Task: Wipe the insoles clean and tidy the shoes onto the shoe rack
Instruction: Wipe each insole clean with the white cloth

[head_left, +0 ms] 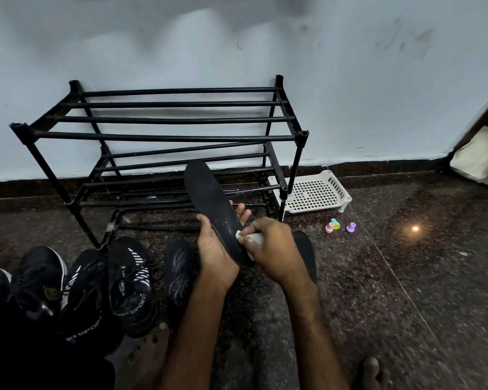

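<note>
1. The shoes (130,280) sit nearest, on the floor at left.
2. The left hand (214,249) grips the insole (209,192) by its heel end, toe raised; the right hand (271,249) pinches a cloth (254,239) against its face (pale streaks show there).
3. Long heel-to-toe strokes under a firm left grip should clean it best.
4. The rack (166,136) stands beyond, by the wall.

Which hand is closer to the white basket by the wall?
Right. The right hand, pinching a cloth, is just left of the basket; the left hand, gripping the insole, is farther left.
</note>
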{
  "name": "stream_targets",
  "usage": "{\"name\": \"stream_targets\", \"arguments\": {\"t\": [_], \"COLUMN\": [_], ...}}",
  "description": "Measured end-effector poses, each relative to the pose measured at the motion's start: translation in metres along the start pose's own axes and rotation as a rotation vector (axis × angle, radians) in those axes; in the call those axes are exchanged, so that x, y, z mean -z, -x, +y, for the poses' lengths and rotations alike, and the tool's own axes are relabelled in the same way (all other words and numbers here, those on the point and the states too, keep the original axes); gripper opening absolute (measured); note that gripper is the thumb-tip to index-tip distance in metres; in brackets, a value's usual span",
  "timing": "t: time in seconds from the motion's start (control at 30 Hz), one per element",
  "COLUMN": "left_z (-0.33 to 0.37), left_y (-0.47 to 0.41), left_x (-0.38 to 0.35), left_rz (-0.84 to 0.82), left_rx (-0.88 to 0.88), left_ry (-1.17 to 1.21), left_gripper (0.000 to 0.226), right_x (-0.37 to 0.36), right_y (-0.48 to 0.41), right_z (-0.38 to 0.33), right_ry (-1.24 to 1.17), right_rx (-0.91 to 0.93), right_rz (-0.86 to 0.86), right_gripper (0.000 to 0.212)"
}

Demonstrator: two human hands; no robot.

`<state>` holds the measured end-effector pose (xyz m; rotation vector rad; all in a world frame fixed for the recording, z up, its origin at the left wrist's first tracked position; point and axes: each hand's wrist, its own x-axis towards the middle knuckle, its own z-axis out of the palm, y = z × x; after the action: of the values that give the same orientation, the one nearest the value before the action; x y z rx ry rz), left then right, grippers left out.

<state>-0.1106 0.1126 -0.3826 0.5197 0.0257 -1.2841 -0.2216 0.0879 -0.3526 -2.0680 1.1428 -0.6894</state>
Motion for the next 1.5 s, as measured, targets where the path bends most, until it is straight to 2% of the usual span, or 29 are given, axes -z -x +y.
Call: {"name": "stream_targets", "arguments": {"t": [0.07,0.13,0.2,0.23,0.3,0.37,0.43,0.5,0.57,0.6,0.67,0.77,0.83,0.93,1.0,1.1,1.17,1.27,1.3,1.37,1.43,1.5], "left_z": [0.002,0.004,0.002,0.000,-0.004,-0.005,-0.001,0.000,-0.003,-0.005,-0.008,-0.007,-0.006,-0.007,-0.009,-0.011,-0.011,-0.012,-0.012,-0.015,-0.017,-0.018], "left_y": [0.000,-0.002,-0.001,0.001,0.005,0.008,0.008,0.007,0.009,0.010,0.013,0.015,0.014,0.011,0.012,0.012,0.013,0.010,0.011,0.012,0.012,0.011], "left_x": [0.002,0.005,0.004,0.001,-0.004,-0.006,-0.007,-0.008,-0.009,-0.009,-0.010,-0.011,-0.011,-0.010,-0.010,-0.010,-0.011,-0.009,-0.010,-0.011,-0.010,-0.009], "left_rz": [0.003,0.007,0.036,0.052,0.065,0.051,0.044,0.042,0.037,0.041,0.026,-0.016,0.010,0.035,0.037,-0.002,-0.013,0.000,-0.004,-0.015,-0.025,-0.039], "left_rx": [-0.008,-0.026,-0.027,-0.009,0.030,0.043,0.039,0.040,0.091,0.117,0.132,0.117,0.093,0.130,0.146,0.111,0.102,0.128,0.148,0.149,0.127,0.116], "left_ry": [0.002,-0.011,-0.025,-0.039,-0.073,-0.060,-0.046,-0.070,-0.136,-0.161,-0.168,-0.149,-0.146,-0.181,-0.180,-0.178,-0.192,-0.229,-0.231,-0.248,-0.269,-0.276], "left_gripper": [0.068,0.069,0.073,0.074,0.078,0.079,0.074,0.069,0.075,0.078,0.080,0.078,0.073,0.077,0.081,0.079,0.079,0.078,0.077,0.076,0.075,0.076], "right_x": [0.001,0.005,0.008,0.007,0.001,-0.006,-0.006,-0.003,-0.001,-0.002,-0.007,-0.009,-0.005,0.001,-0.002,-0.004,0.000,0.004,0.003,-0.001,-0.003,0.000], "right_y": [0.000,0.002,0.003,0.002,-0.002,-0.003,-0.001,0.001,0.002,0.001,-0.002,-0.003,-0.001,0.001,-0.003,-0.006,-0.002,0.001,-0.001,-0.004,-0.005,-0.001], "right_z": [0.004,0.005,-0.002,-0.007,-0.011,-0.004,0.004,0.010,0.004,0.000,-0.003,0.005,0.009,-0.001,-0.005,0.004,0.012,0.007,0.003,0.001,0.006,0.011], "right_ry": [0.101,0.075,-0.029,-0.088,-0.099,0.068,0.138,0.045,-0.101,-0.152,-0.128,0.094,0.083,-0.119,-0.128,0.085,0.128,-0.083,-0.127,-0.122,-0.027,0.035], "right_rx": [-0.052,-0.092,-0.034,0.000,0.024,-0.014,-0.071,-0.056,0.015,0.040,0.036,-0.062,-0.080,-0.011,0.026,-0.069,-0.098,-0.026,0.004,0.018,-0.056,-0.140], "right_rz": [0.017,-0.152,-0.276,-0.263,-0.119,0.057,0.124,0.039,-0.059,-0.055,0.057,0.186,0.103,-0.077,0.002,0.191,0.154,-0.034,-0.036,0.091,0.224,0.212], "right_gripper": [0.005,0.006,0.006,0.006,0.006,0.009,0.010,0.008,0.007,0.007,0.008,0.010,0.009,0.006,0.007,0.009,0.009,0.008,0.008,0.007,0.006,0.007]}}
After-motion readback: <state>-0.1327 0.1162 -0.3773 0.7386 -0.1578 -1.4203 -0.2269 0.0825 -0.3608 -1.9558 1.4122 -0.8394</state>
